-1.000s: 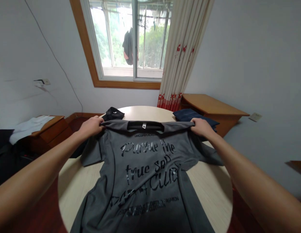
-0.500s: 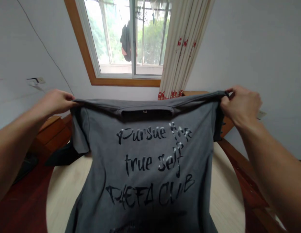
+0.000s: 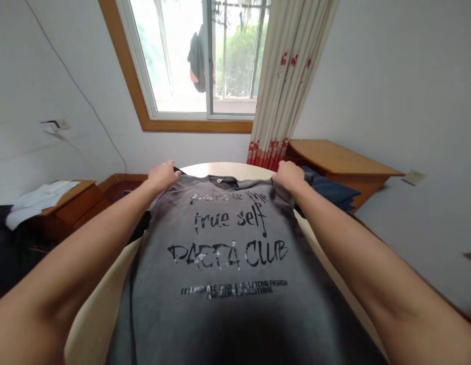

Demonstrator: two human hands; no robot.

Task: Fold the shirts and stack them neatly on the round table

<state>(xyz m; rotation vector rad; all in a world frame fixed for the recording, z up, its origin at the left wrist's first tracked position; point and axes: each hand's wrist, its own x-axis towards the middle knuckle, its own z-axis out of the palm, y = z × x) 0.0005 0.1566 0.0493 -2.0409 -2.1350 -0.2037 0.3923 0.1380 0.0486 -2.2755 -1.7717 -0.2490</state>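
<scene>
A dark grey T-shirt with black lettering is spread front side up over the round, pale table, its collar at the far side. At the left shoulder my left hand is closed on the cloth. My right hand grips the opposite shoulder, fingers wrapped round the fabric. Both arms are stretched well forward. The shirt's lower end runs out of view at the bottom.
Beyond the table are a window and a cream curtain with red flowers. A wooden desk stands at right, near folded dark blue cloth. On the left, white cloth lies on a wooden cabinet.
Both hands have moved forward, down and closer together, still gripping the shoulders. The T-shirt, held up before, now lies lower along the table, with more of its printed front showing.
</scene>
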